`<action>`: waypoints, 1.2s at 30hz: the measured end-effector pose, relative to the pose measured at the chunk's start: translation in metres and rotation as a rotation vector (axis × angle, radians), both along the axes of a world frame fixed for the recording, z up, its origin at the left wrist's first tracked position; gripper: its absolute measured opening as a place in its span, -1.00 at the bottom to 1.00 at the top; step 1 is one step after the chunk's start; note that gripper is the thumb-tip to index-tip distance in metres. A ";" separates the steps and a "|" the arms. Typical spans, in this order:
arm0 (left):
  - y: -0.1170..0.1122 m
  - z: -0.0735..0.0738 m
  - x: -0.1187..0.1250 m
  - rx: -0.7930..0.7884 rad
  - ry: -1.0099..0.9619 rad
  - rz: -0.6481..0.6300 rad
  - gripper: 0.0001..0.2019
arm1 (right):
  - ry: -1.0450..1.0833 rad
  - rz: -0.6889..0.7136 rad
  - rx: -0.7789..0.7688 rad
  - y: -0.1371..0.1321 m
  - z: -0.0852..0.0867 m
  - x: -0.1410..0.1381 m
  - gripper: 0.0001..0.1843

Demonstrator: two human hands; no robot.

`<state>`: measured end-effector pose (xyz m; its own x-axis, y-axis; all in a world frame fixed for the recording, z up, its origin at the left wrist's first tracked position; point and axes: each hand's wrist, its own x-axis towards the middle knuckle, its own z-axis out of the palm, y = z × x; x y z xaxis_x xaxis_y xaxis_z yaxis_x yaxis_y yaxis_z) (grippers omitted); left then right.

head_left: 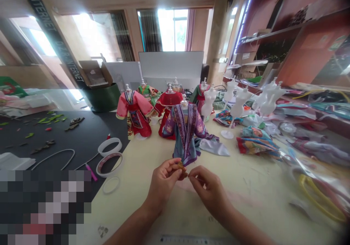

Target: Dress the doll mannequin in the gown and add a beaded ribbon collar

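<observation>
Between the thumb and fingers of my left hand [166, 177] is a small gold-brown ornate piece [181, 166]; its exact kind is not clear. My right hand [205, 183] is pinched just beside that piece, with its fingertips near the lower edge. Whatever the right fingers grip is too small to make out. Just beyond both hands stands a mini dress form wearing a purple and blue robe [183, 128]. Both hands are over the pale tabletop [147, 186].
Behind are more dressed mini forms, including a pink robe [133, 110] and a red one [166, 106]. Bare white forms [239, 102] and folded fabrics [257, 143] stand right. Tape rolls [109, 164] and a pink marker [91, 172] lie left; a ruler [186, 240] lies in front.
</observation>
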<state>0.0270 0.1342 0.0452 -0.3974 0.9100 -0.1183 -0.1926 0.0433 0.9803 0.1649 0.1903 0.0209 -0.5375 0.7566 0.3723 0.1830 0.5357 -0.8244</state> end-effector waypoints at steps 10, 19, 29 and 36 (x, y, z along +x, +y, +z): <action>-0.002 0.005 0.006 -0.099 -0.030 -0.015 -0.70 | 0.003 0.058 -0.184 -0.005 -0.007 -0.004 -0.83; -0.002 -0.005 0.004 -0.071 0.129 0.023 -0.79 | 0.078 0.056 -0.310 -0.006 -0.005 -0.008 -0.81; -0.003 -0.004 0.005 -0.084 0.147 0.008 -0.83 | 0.048 0.060 -0.299 -0.007 -0.008 -0.010 -0.82; -0.002 -0.003 0.007 -0.070 0.046 0.013 -0.78 | 0.080 0.043 -0.306 -0.006 -0.006 -0.010 -0.78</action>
<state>0.0338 0.1319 0.0424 -0.4155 0.8949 -0.1628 -0.1487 0.1098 0.9828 0.1550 0.1842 0.0153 -0.5500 0.8169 0.1735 0.0938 0.2669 -0.9592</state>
